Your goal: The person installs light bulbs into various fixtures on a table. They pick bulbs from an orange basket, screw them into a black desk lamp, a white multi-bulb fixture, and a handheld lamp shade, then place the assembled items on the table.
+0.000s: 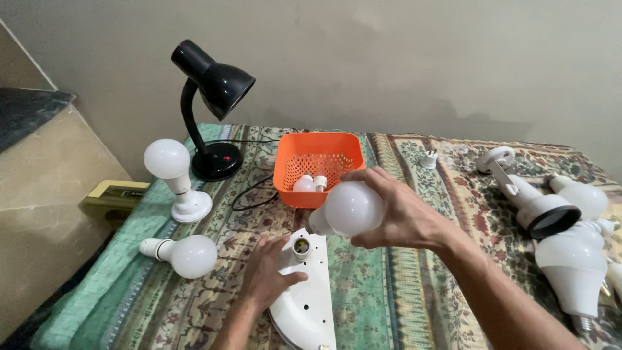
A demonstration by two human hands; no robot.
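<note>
Bulb (353,207) in right hand (395,210): frosted white, smooth matt globe. Fixture base (308,304) under left hand (265,275): glossy white, looks plastic; its socket (301,246) shows a metallic interior. Basket (317,155): orange perforated plastic, matt. Desk lamp (210,84): glossy black. Table cover (414,194): patterned woven cloth.

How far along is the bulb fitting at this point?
Done: nothing seated; the fixture's socket is empty. In hand: right hand holds a white bulb just above it, while left hand steadies the white fixture. Left: bulb into socket.
</note>
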